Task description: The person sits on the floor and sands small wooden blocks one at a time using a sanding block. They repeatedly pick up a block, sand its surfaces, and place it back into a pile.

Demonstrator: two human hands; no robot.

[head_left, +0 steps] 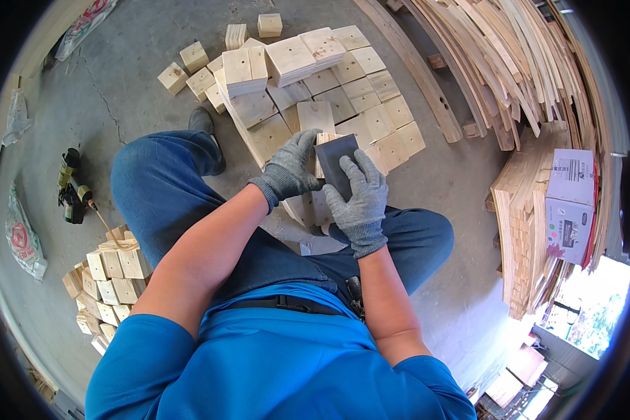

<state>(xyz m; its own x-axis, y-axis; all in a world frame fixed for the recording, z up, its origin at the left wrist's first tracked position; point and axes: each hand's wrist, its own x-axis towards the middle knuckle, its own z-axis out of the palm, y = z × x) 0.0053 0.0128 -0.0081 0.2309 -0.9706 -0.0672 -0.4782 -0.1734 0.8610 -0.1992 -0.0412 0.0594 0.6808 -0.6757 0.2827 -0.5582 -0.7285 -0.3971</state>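
Bare concrete floor, timber all around. I see my left hand and right hand, both gloved, fingers clenched on a dark sanding block pressed against a wooden square held on edge. Just beyond the block lies the spread of wooden squares; left of it small wood blocks, and far right of it stacked slats.

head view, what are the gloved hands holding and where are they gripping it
Both hold a dark grey block pressed against a wooden piece. The left hand has its grip on the block's left edge; the right hand has its on the lower right side.
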